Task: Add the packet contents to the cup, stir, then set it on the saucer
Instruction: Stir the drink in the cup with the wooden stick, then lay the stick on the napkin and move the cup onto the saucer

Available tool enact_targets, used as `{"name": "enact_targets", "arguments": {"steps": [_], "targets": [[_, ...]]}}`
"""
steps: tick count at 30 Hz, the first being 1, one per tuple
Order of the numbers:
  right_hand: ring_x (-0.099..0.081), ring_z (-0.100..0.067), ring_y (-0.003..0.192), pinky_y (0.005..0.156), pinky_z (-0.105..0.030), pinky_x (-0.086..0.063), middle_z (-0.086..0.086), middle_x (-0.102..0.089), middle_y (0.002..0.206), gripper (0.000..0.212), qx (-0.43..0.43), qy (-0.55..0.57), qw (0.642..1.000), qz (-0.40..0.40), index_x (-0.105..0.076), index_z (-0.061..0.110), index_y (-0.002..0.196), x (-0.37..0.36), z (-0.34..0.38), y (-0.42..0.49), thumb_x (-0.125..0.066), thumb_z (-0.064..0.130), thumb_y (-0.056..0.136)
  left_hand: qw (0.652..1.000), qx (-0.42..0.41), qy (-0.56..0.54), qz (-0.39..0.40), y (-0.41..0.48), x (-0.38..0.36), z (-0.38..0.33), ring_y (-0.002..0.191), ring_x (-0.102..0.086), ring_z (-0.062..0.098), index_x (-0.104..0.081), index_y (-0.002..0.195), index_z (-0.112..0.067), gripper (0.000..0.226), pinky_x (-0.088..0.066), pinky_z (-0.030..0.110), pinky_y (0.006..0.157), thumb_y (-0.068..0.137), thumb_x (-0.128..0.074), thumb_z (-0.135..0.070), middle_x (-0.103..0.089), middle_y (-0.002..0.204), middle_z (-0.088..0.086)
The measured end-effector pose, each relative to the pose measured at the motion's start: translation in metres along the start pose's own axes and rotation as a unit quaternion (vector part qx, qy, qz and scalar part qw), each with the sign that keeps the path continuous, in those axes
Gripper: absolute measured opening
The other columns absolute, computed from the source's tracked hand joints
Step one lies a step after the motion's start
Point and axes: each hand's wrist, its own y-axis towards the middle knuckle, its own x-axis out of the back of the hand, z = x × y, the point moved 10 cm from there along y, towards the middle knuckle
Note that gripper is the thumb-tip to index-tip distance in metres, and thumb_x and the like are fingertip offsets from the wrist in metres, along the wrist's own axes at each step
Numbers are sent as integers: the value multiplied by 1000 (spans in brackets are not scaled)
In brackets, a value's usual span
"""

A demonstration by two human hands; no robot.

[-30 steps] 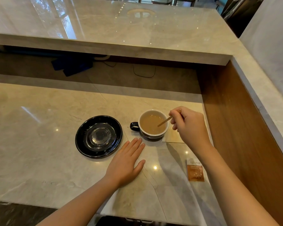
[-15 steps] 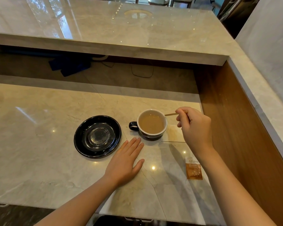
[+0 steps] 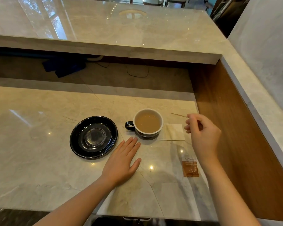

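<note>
Right hand (image 3: pixel 203 134) pinches a thin stirrer (image 3: pixel 179 115) clear of the milky cup (image 3: pixel 148 122); left hand (image 3: pixel 121 162) lies flat and empty on the tabletop (image 3: pixel 39 168); the stirrer should go down on the napkin (image 3: pixel 171 132) before the cup is lifted level onto the black saucer (image 3: pixel 93 137).

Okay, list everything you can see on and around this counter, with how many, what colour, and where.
cup: one, white inside, dark handle, holding light brown drink, middle of the counter
saucer: one, black, left of the cup, nothing on it
napkin: one, white, flat beside the cup's right side
packet: one, brown and white, flat near the counter's right edge
stir stick: one, tan, held above the counter right of the cup
cloth: one, blue, on the lower shelf behind
left hand: flat on the counter, open
right hand: pinching the stir stick
</note>
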Motion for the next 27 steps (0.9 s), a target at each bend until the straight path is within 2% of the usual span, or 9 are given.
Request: {"name": "enact_targets", "arguments": {"steps": [4, 8, 11, 15, 19, 23, 27], "targets": [[-64, -11, 71, 63, -10, -51, -3, -69, 83, 18, -72, 21, 997, 6, -67, 13, 103, -10, -29, -34, -57, 12, 88, 1000, -1, 6, -11, -1, 1, 2, 139, -3, 5, -22, 143, -24, 59, 9, 20, 112, 91, -33, -49, -7, 149, -10], [-64, -10, 79, 69, -21, -54, -1, -68, 89, 21, -154, 14, 988, -19, -67, 14, 106, -19, -63, -70, -58, 10, 88, 1000, -14, 19, -3, 2, -3, -3, 139, -7, 6, -24, 143, -22, 59, 7, 20, 112, 91, -35, -48, -12, 150, -8], [-64, -15, 73, 69, -32, -56, -3, -69, 82, 18, -150, -26, 988, -3, -67, 12, 104, -33, -72, -83, -58, 10, 88, 1000, -8, 23, -7, 3, -2, -1, 139, -10, 8, -26, 142, -22, 59, 5, 21, 112, 91, -36, -48, -17, 150, -6], [-58, -17, 68, 55, -24, -43, -5, -65, 77, 19, -170, -125, 976, 51, -56, 8, 108, -46, -80, -89, -53, 14, 90, 1000, -11, 27, -5, 2, -2, 0, 139, -8, 8, -23, 143, -22, 59, 6, 22, 112, 91, -33, -49, -12, 150, -8], [-61, -21, 72, 63, -31, -52, -9, -67, 84, 16, -180, -206, 957, 93, -55, 9, 103, -55, -84, -86, -52, 20, 92, 999, -13, 32, -3, 2, -3, 0, 139, -9, 9, -24, 142, -22, 59, 4, 23, 113, 91, -33, -49, -15, 150, -6], [-62, -22, 69, 60, -34, -52, -9, -65, 81, 16, -160, -287, 936, 123, -54, 9, 89, -60, -81, -82, -49, 24, 92, 999, -16, 34, -9, 2, -2, -1, 139, -8, 8, -25, 142, -21, 58, 4, 23, 112, 91, -35, -48, -18, 151, -4], [-62, -24, 73, 62, -34, -52, -10, -64, 85, 17, -147, -324, 923, 148, -52, 10, 92, -67, -80, -84, -46, 26, 93, 999, -22, 30, -8, 2, -2, -2, 138, -3, 7, -22, 143, -21, 59, 8, 22, 112, 92, -33, -48, -11, 150, -6]]}}
